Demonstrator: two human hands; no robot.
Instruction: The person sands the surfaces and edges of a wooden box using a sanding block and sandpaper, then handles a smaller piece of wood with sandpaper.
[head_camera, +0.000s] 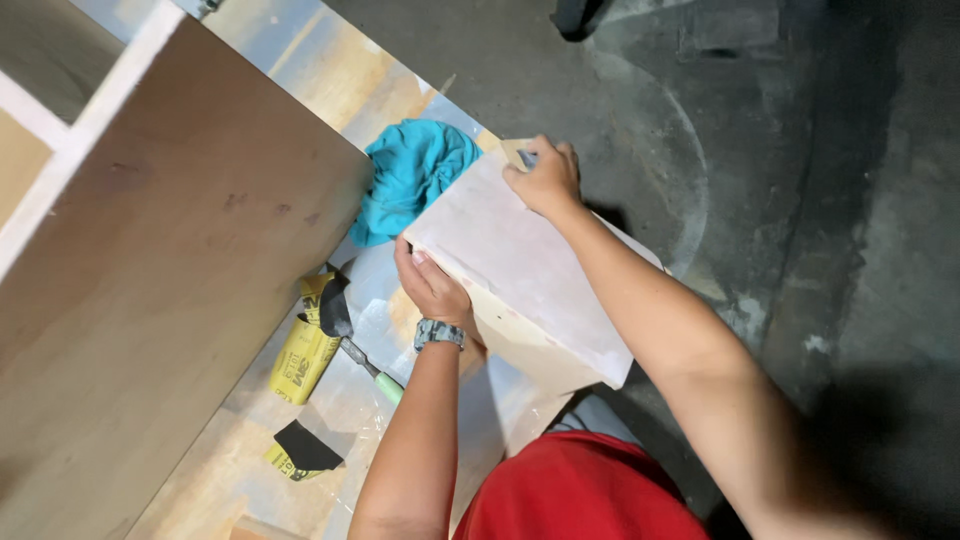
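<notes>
A pale, whitish wooden box (520, 270) rests tilted in front of me. My left hand (430, 285), with a watch on the wrist, grips its near left edge. At the box's far corner, my right hand (545, 175) presses a small folded piece of sandpaper (518, 153) against the top face. A crumpled teal cloth (412, 175) lies just beyond the box, close to both hands.
A large plywood cabinet (160, 270) fills the left side. On the plastic-covered surface lie a yellow-backed sandpaper sheet (305, 350), a green-handled scraper (370, 368) and a smaller dark sandpaper piece (300, 447). Dark concrete floor (800, 200) is at right.
</notes>
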